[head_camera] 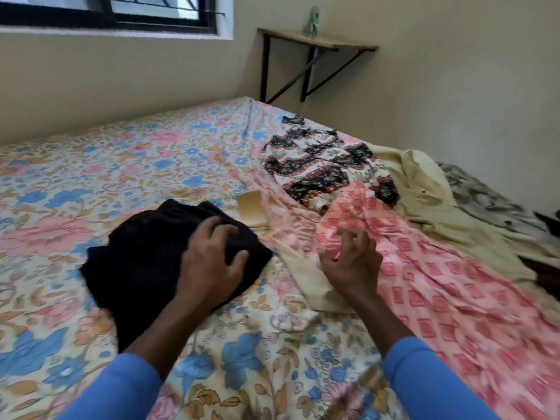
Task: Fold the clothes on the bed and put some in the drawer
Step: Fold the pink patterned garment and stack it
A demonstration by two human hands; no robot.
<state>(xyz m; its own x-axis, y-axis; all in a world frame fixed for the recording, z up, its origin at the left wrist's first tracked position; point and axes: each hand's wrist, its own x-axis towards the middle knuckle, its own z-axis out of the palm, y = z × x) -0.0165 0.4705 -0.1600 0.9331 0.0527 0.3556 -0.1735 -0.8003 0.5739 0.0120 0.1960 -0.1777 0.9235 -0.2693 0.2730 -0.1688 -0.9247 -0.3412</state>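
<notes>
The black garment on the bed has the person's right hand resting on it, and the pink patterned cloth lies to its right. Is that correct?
Not quite: the head view shows the left hand resting on the black garment; the pink patterned cloth does lie to its right.

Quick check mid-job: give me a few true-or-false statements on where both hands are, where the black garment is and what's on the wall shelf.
1. The left hand rests on the black garment. True.
2. The black garment lies on the wall shelf. False: it lies on the floral bed sheet.
3. The right hand is over the pink cloth. True.
4. The shelf holds nothing. False: a small green object stands on it.
5. A dark patterned garment lies beyond the pink cloth. True.
</notes>
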